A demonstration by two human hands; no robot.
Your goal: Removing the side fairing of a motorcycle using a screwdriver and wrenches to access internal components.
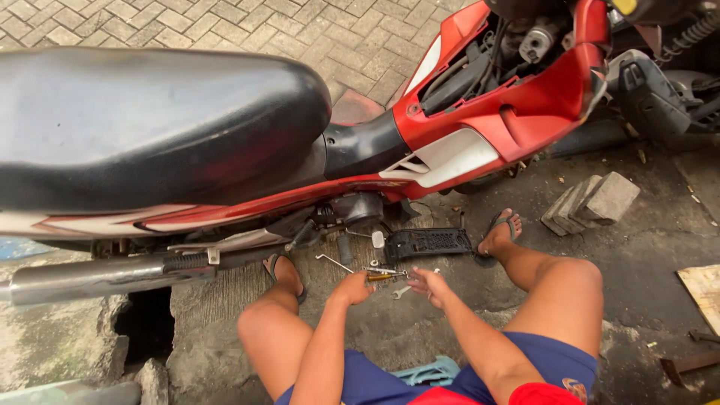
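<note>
I squat beside a red motorcycle [517, 112] with a black seat [150, 120]. My left hand [352, 287] is closed around a screwdriver with a yellow handle [384, 277] lying low over the ground. Close beside it, my right hand [429, 283] hovers with its fingers apart, just above a small silver wrench [402, 292]. A black ribbed plastic cover [427, 243] lies on the concrete in front of my hands, next to a thin bent metal tool [330, 261].
The chrome exhaust pipe [90, 279] runs along the left, above a dark hole [146, 324] in the broken concrete. Grey paving blocks [591, 201] lie to the right. A wooden board [703, 292] and rusty metal piece [686, 364] sit at far right. Another vehicle's parts [660, 90] stand behind.
</note>
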